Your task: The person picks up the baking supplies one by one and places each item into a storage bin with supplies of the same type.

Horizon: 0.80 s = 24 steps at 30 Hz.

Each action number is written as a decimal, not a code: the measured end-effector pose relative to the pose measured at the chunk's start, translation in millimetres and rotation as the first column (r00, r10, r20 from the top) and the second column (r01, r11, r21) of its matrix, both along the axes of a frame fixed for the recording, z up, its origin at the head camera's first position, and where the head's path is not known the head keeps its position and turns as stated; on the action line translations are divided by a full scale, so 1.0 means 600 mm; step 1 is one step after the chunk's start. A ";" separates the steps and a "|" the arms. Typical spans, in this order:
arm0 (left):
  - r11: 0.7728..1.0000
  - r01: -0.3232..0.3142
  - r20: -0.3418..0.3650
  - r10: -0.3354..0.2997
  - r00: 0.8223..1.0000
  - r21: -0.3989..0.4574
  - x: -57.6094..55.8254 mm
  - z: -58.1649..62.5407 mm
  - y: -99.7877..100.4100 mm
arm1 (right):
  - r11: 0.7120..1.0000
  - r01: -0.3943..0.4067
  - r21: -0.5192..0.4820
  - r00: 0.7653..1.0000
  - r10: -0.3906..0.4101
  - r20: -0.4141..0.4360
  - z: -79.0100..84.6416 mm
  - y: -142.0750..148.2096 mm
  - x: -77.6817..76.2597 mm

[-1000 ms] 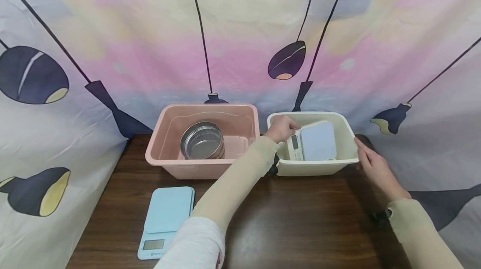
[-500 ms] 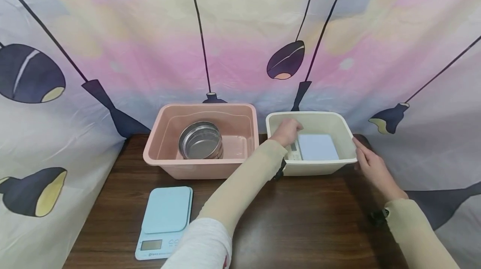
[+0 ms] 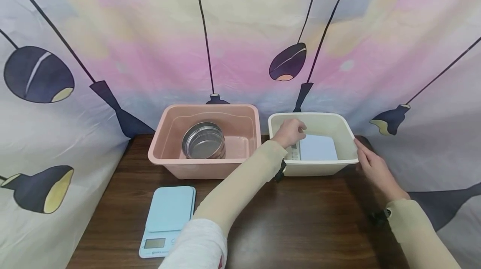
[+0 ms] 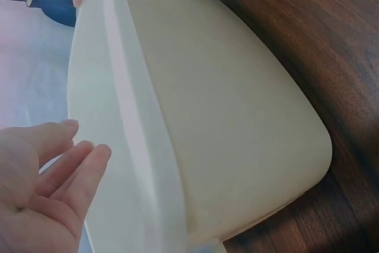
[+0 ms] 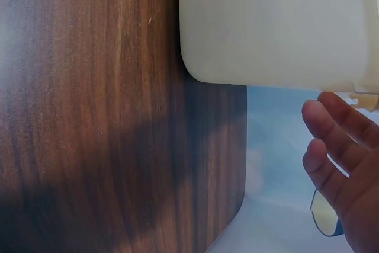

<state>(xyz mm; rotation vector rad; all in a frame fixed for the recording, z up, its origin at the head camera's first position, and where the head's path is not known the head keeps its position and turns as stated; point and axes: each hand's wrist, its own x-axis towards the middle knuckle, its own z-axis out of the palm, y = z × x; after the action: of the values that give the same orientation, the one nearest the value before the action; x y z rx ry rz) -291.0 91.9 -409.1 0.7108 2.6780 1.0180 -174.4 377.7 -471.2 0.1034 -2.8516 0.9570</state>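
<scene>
My left hand (image 3: 290,133) reaches over the left part of the cream bin (image 3: 313,169). Nothing is in its loosely bent fingers; the left wrist view shows a gap between thumb and fingertips. Beneath it a kitchen scale (image 3: 318,148) with a pale platform lies flat in the bin, its display end partly hidden by the hand. At the bin's right rim, my right hand (image 3: 377,173) touches the edge with extended fingers. In the right wrist view, its slightly bent fingers (image 5: 325,122) stand beside the bin's outer wall.
To the left, a pink bin (image 3: 199,172) holds round metal tins (image 3: 203,141) with mesh or shiny bottoms. A light blue kitchen scale (image 3: 170,210) lies on the dark wooden table (image 3: 300,223), partly behind the left sleeve. A patterned curtain (image 3: 240,52) hangs behind the bins.
The pale scale, tilted a second ago with my left hand on it, now lies flat in the cream bin. My left hand has let go and lifted slightly; the right stays at the rim.
</scene>
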 end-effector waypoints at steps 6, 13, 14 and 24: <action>0.999 0.017 -0.005 -0.017 1.000 0.038 0.013 0.015 -0.017 | 1.000 -0.006 0.010 1.000 0.006 0.023 0.002 0.001 0.003; 0.997 0.042 0.015 -0.043 0.999 0.066 0.022 0.029 -0.049 | 1.000 -0.003 -0.002 0.998 0.004 0.060 0.004 0.000 0.005; 0.996 0.044 0.020 -0.045 0.999 0.077 0.024 0.031 -0.054 | 1.000 -0.002 -0.004 0.998 0.002 0.068 0.004 0.000 0.005; 0.984 0.093 -0.003 -0.093 0.996 0.152 0.045 0.041 -0.098 | 1.000 -0.007 -0.001 0.997 0.007 0.081 0.005 -0.003 0.005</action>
<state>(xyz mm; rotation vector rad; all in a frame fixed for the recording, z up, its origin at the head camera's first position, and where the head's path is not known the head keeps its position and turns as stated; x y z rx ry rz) -263.7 32.8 -384.3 0.8529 2.5568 1.2073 -171.5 376.1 -468.4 0.0763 -2.9256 0.9860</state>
